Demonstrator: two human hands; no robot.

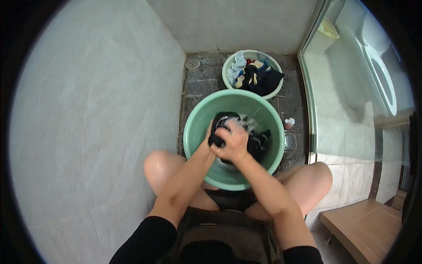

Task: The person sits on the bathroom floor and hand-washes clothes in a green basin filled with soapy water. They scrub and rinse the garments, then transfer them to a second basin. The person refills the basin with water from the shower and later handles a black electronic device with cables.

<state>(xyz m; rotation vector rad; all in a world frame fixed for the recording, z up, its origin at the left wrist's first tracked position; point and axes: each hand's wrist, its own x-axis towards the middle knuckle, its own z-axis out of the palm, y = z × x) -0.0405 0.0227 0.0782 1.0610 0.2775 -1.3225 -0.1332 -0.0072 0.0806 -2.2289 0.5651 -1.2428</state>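
Observation:
A large green plastic basin [197,115] stands on the floor between my knees. Black wet cloth [220,130] is bunched up above it, with white suds on its folds. My right hand [234,142] grips the cloth from above and is blurred by motion. Most of my left hand [210,133] is hidden by the cloth, which it holds from the left side. More dark cloth [260,142] lies in the sudsy water in the right part of the basin, and drops of water spray near my right fingers.
Behind the basin, a smaller pale green basin [225,74] holds a heap of mixed clothes [255,74]. A round floor drain [193,64] lies in the far left corner. A tiled wall [115,99] rises on the left, and a glass panel [346,109] on the right, with a toilet [384,79] beyond.

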